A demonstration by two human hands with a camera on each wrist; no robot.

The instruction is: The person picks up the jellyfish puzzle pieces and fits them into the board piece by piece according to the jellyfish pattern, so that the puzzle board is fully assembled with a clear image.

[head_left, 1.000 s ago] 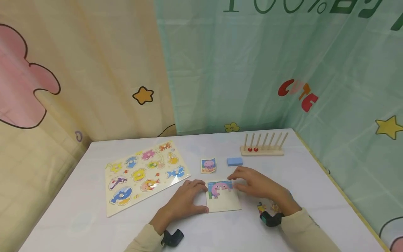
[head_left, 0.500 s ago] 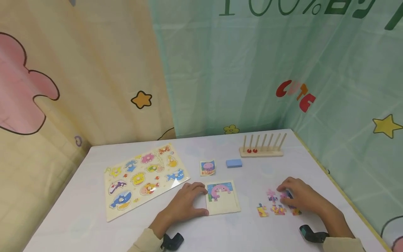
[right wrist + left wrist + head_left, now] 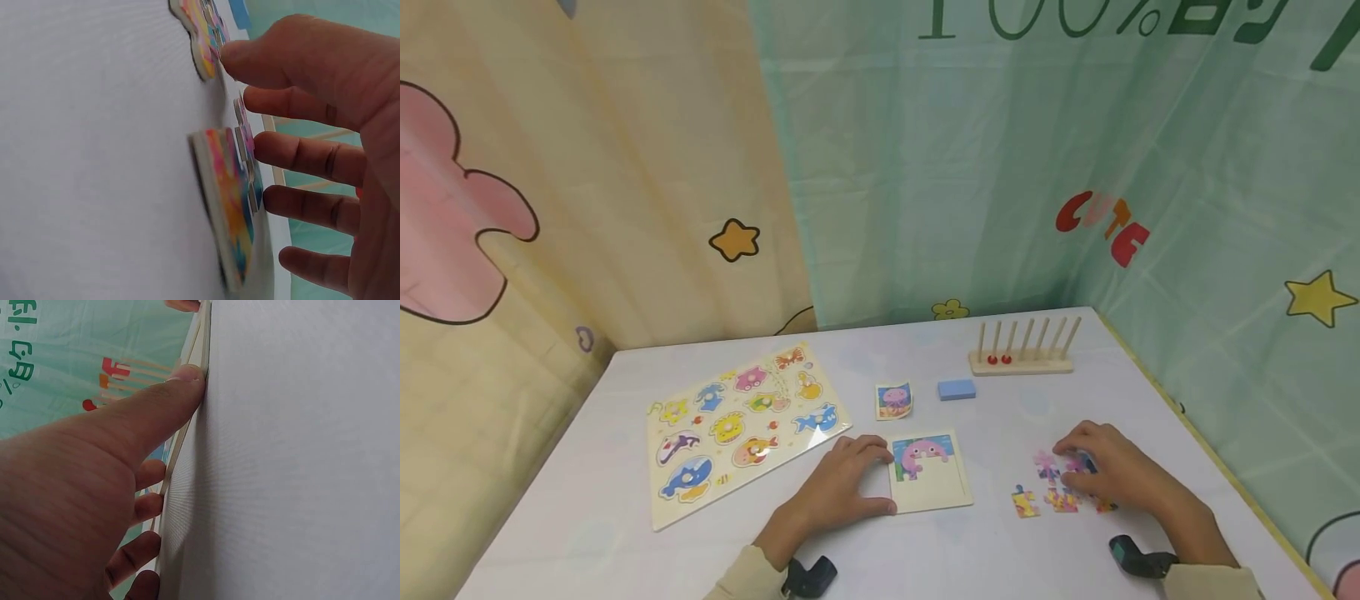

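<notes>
A small square puzzle tray [image 3: 928,492] lies in front of my left hand [image 3: 842,487]. Its top part bears a pink creature on blue; the lower part is bare. My left thumb [image 3: 178,384] and fingertips touch the tray's left side, spread apart along it. To the right, my right hand [image 3: 1112,467] is low over loose jigsaw pieces, fingers spread and slightly bent. Between its thumb and fingers in the right wrist view are pink and blue pieces [image 3: 245,134], with an orange-and-pink piece [image 3: 228,206] nearer. A yellow piece [image 3: 1025,502] lies leftmost; my right hand partly hides others.
A larger sea-animal knob puzzle board [image 3: 748,425] lies at the left. Behind the tray are a small picture card [image 3: 893,401] and a blue block [image 3: 957,389]. A wooden peg rack [image 3: 1022,365] with red beads stands at the back right.
My right hand has left the tray's upper right corner and moved right to the loose pieces, then shifted slightly left over them. The left hand stays at the tray.
</notes>
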